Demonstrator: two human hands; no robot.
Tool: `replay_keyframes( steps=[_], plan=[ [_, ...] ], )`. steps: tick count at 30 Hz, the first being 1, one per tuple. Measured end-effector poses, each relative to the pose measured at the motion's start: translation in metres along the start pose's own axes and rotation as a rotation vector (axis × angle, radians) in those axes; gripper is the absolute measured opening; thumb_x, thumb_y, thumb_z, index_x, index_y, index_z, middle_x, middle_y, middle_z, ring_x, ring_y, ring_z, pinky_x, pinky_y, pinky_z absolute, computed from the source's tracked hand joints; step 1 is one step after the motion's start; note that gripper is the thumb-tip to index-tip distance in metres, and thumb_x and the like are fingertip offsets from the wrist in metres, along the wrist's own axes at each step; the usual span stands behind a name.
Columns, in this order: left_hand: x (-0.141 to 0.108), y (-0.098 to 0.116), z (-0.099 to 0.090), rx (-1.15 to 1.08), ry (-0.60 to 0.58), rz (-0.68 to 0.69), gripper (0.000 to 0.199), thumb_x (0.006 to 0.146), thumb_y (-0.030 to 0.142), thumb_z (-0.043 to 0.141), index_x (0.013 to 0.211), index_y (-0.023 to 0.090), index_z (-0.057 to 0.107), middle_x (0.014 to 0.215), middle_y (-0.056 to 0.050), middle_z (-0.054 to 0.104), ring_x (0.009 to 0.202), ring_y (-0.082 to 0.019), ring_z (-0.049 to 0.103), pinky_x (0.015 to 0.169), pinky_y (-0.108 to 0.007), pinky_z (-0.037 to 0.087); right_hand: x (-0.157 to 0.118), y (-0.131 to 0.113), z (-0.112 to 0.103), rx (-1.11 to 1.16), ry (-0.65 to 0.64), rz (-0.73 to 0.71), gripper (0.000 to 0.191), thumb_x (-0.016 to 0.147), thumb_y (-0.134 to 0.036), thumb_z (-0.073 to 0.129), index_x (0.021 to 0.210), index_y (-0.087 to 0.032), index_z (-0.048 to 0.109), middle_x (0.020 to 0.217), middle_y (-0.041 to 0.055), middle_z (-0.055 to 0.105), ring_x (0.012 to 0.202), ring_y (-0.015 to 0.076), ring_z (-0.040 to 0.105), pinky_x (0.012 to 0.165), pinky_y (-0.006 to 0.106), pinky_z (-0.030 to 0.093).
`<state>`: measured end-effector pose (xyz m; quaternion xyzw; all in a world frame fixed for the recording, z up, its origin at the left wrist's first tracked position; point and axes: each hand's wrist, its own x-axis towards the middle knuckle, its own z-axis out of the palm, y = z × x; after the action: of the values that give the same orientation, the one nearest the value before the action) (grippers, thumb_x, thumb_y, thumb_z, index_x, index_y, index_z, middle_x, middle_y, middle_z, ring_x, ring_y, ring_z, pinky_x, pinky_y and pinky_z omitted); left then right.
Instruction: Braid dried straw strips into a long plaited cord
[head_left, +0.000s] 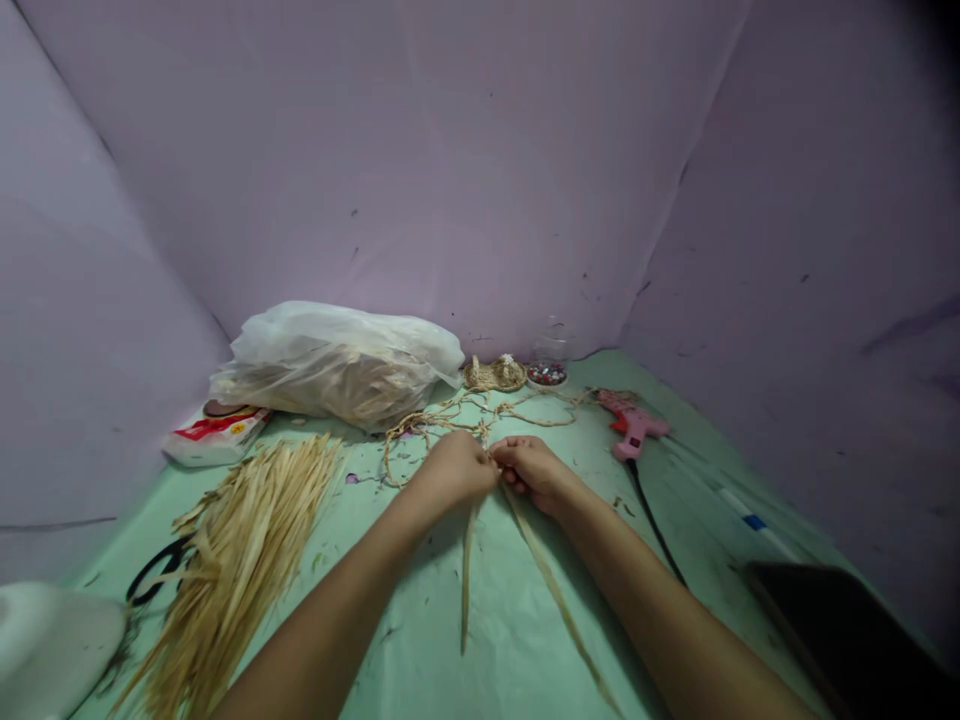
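Near the middle of the table, my left hand (459, 466) and my right hand (534, 468) meet with their fingers pinched together. Both grip dried fiber strips at the end of a twisted cord. One loose strip (468, 585) hangs toward me below my left hand. A longer strip (555, 595) runs from under my right hand to the front edge of the view. Beyond my hands, the twisted fiber cord (544, 420) lies in loose loops. The exact spot where the strips join the cord is hidden by my fingers.
A bundle of dried strips (251, 560) lies at left, over black-handled scissors (156, 578). Behind stand a stuffed plastic bag (341, 365), a red-white packet (217, 436), woven slippers (495, 376) and a bead container (547, 374). A pink glue gun (634, 425) and a dark flat object (840, 635) lie right.
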<state>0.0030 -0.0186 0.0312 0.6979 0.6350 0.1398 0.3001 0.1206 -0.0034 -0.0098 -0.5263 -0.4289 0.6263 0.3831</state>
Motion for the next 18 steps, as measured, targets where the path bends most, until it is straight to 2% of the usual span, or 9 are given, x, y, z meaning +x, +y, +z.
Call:
replay_keyframes(
  steps=[2, 4, 6, 9, 11, 13, 16, 18],
  plan=[
    [0.01, -0.007, -0.008, -0.259, 0.046, -0.158, 0.01, 0.065, 0.017, 0.053, 0.056, 0.013, 0.057, 0.048, -0.003, 0.053, 0.036, -0.011, 0.044, 0.039, -0.022, 0.029, -0.001, -0.002, -0.001, -0.007, -0.025, 0.018, 0.012, 0.06, -0.014, 0.049, 0.048, -0.013, 0.048, 0.033, -0.0069, 0.037, 0.028, 0.0015, 0.025, 0.029, 0.015, 0.015],
    [0.016, -0.011, -0.011, -0.532, 0.024, -0.273, 0.008, 0.067, 0.013, 0.049, 0.065, 0.012, 0.056, 0.052, -0.002, 0.055, 0.032, -0.008, 0.04, 0.034, -0.02, 0.025, -0.002, -0.003, -0.002, -0.021, -0.044, 0.022, 0.013, 0.061, -0.014, 0.049, 0.048, -0.013, 0.048, 0.033, -0.0073, 0.035, 0.028, 0.0012, 0.025, 0.03, 0.014, 0.015],
    [0.019, -0.011, -0.007, -0.745, -0.096, -0.326, 0.01, 0.067, 0.007, 0.045, 0.066, 0.011, 0.054, 0.053, -0.001, 0.054, 0.032, -0.006, 0.039, 0.033, -0.017, 0.024, -0.002, -0.003, -0.002, -0.029, -0.058, 0.012, 0.013, 0.061, -0.013, 0.049, 0.049, -0.013, 0.048, 0.033, -0.0072, 0.036, 0.029, 0.0012, 0.025, 0.03, 0.014, 0.015],
    [0.021, -0.011, 0.004, -0.919, -0.277, -0.352, 0.013, 0.069, 0.004, 0.042, 0.062, 0.008, 0.052, 0.051, -0.001, 0.051, 0.036, -0.004, 0.043, 0.035, -0.015, 0.032, -0.001, -0.002, -0.003, -0.039, -0.058, 0.013, 0.011, 0.06, -0.01, 0.046, 0.05, -0.012, 0.049, 0.036, -0.006, 0.04, 0.029, 0.0013, 0.027, 0.03, 0.015, 0.015],
    [0.022, -0.012, 0.008, -0.951, -0.355, -0.358, 0.015, 0.072, 0.007, 0.042, 0.061, 0.007, 0.053, 0.05, -0.002, 0.051, 0.037, -0.005, 0.045, 0.038, -0.015, 0.036, -0.001, -0.002, -0.003, -0.051, -0.054, 0.014, 0.01, 0.06, -0.01, 0.046, 0.052, -0.012, 0.05, 0.04, -0.0052, 0.044, 0.031, 0.0017, 0.029, 0.031, 0.015, 0.016],
    [0.024, -0.016, 0.01, -0.927, -0.357, -0.331, 0.015, 0.071, 0.009, 0.044, 0.06, 0.008, 0.053, 0.046, -0.001, 0.048, 0.036, -0.005, 0.044, 0.037, -0.015, 0.035, 0.001, -0.002, -0.003, -0.092, -0.049, 0.005, 0.008, 0.062, -0.01, 0.047, 0.055, -0.013, 0.05, 0.042, -0.0054, 0.046, 0.031, 0.0023, 0.029, 0.031, 0.015, 0.017],
    [0.026, -0.021, 0.011, -0.817, -0.261, -0.253, 0.01, 0.066, 0.009, 0.048, 0.056, 0.011, 0.05, 0.039, 0.003, 0.041, 0.031, -0.005, 0.036, 0.031, -0.015, 0.027, 0.006, 0.001, -0.005, -0.255, -0.022, -0.067, 0.006, 0.066, -0.013, 0.048, 0.06, -0.014, 0.05, 0.044, -0.0057, 0.048, 0.032, 0.0036, 0.031, 0.034, 0.017, 0.022],
    [0.026, -0.022, 0.013, -0.732, -0.203, -0.234, 0.011, 0.062, 0.009, 0.048, 0.052, 0.013, 0.046, 0.036, 0.004, 0.038, 0.028, -0.005, 0.033, 0.03, -0.016, 0.022, 0.009, 0.003, -0.008, -0.435, 0.01, -0.187, 0.007, 0.068, -0.014, 0.048, 0.062, -0.014, 0.051, 0.047, -0.0044, 0.05, 0.037, 0.005, 0.036, 0.039, 0.017, 0.026]
  ],
)
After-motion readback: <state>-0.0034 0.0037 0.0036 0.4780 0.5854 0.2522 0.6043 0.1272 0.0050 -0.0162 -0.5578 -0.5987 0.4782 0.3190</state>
